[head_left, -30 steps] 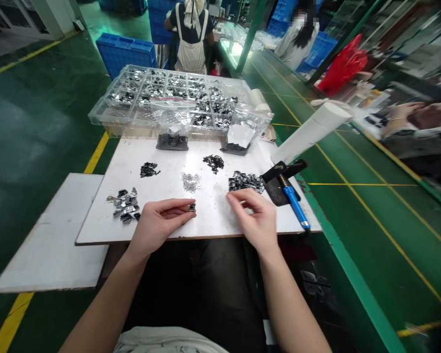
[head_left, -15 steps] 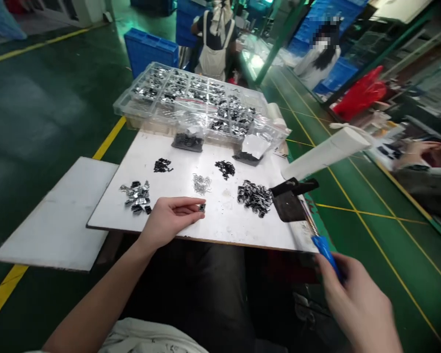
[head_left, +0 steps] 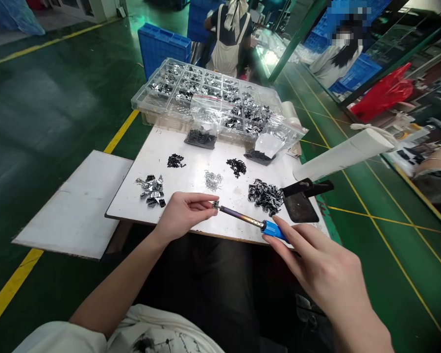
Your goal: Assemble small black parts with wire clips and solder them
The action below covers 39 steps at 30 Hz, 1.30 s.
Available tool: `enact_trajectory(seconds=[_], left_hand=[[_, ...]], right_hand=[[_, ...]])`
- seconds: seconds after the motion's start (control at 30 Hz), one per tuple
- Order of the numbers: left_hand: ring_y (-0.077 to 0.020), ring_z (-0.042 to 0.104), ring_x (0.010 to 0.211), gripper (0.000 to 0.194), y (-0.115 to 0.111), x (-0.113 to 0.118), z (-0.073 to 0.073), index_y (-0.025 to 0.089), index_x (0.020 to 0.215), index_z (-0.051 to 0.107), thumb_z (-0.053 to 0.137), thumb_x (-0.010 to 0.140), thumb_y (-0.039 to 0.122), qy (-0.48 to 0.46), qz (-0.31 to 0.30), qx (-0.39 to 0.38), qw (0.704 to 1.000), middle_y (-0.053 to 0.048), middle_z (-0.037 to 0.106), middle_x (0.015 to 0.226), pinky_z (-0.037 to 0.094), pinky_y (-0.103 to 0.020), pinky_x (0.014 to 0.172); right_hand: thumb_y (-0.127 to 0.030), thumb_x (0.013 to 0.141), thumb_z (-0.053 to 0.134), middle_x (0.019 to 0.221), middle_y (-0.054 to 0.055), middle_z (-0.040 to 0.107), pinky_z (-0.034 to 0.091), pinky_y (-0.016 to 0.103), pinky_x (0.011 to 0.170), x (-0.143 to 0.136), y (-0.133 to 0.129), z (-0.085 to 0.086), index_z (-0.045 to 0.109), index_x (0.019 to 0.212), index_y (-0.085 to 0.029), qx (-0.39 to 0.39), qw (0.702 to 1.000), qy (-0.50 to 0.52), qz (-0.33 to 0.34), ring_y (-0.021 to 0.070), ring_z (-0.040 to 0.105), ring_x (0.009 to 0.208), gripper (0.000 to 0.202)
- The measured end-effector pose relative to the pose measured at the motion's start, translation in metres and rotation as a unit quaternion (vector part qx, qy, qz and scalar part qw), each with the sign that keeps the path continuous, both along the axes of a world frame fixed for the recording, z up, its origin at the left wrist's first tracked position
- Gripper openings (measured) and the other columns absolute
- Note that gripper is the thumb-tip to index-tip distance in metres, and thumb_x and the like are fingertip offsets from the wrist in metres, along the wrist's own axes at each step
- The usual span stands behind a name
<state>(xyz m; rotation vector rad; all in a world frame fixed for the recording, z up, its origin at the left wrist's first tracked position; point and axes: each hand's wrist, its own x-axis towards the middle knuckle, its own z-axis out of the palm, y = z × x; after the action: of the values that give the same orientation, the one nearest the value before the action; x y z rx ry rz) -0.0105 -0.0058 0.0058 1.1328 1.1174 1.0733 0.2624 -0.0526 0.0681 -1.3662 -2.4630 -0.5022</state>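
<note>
Between thumb and fingers, my left hand [head_left: 185, 215] pinches a small metallic part [head_left: 215, 204] above the front of the white board [head_left: 194, 154]. My right hand [head_left: 316, 250] grips the blue handle of a soldering iron [head_left: 275, 230]. Its heat-stained metal barrel points left, and the tip is at the small part; whether it presses on it I cannot tell. Left of my left hand lies a pile of shiny and black pieces [head_left: 152, 190]. A heap of black-and-silver pieces [head_left: 265, 196] lies beyond the iron, and fine silvery bits [head_left: 213, 181] lie just behind the held part.
Two little black piles [head_left: 175, 161] [head_left: 237, 167] lie farther back. A clear compartment box [head_left: 161, 103] and bags of black parts [head_left: 201, 138] [head_left: 259, 156] stand behind. At right are a black iron stand [head_left: 301, 206] and a white tube [head_left: 345, 152]. People [head_left: 230, 37] work beyond.
My right hand has brought the soldering iron left from the black stand to the small part in my left hand. The whole view has shifted slightly; my left hand keeps its pinch.
</note>
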Motion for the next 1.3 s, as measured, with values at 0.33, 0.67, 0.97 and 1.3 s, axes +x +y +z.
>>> enact_trajectory(seconds=[0.33,0.67,0.97,1.3], left_hand=[[-0.021,0.077,0.084,0.036,-0.001,-0.001,-0.003,0.019,0.106,0.081,0.085,0.072,0.028,-0.005,-0.003,0.011,1.0,-0.006,0.081,0.09,0.066,-0.032,0.084],[-0.0205,0.076,0.084,0.035,-0.001,0.0,-0.006,0.02,0.106,0.081,0.085,0.072,0.028,-0.004,0.002,0.013,1.0,-0.006,0.081,0.09,0.066,-0.031,0.083],[-0.0203,0.076,0.083,0.034,-0.001,-0.001,-0.006,0.02,0.106,0.081,0.085,0.073,0.028,0.003,0.003,0.019,1.0,-0.006,0.08,0.089,0.066,-0.031,0.082],[-0.0191,0.076,0.084,0.035,-0.001,0.0,-0.003,0.02,0.107,0.081,0.085,0.073,0.026,-0.002,0.002,0.017,1.0,-0.005,0.08,0.09,0.066,-0.029,0.084]], right_hand=[[-0.039,0.097,0.062,0.08,0.002,0.071,0.036,0.032,0.057,-0.001,0.003,0.007,0.066,0.125,-0.019,0.03,0.997,-0.062,0.016,0.0148,0.062,0.063,0.035],[-0.04,0.098,0.059,0.072,0.002,0.066,0.032,0.032,0.054,-0.005,0.007,0.008,0.069,0.117,-0.016,0.029,0.997,-0.069,0.022,0.0141,0.057,0.057,0.032],[-0.042,0.101,0.053,0.067,0.0,0.06,0.03,0.032,0.052,-0.008,0.011,0.011,0.07,0.11,-0.018,0.01,0.997,-0.072,0.026,0.0138,0.054,0.054,0.03],[-0.034,0.094,0.068,0.076,0.0,0.068,0.034,0.027,0.058,-0.003,0.009,0.017,0.068,0.119,-0.017,0.045,0.995,-0.08,0.039,0.0113,0.058,0.062,0.031]])
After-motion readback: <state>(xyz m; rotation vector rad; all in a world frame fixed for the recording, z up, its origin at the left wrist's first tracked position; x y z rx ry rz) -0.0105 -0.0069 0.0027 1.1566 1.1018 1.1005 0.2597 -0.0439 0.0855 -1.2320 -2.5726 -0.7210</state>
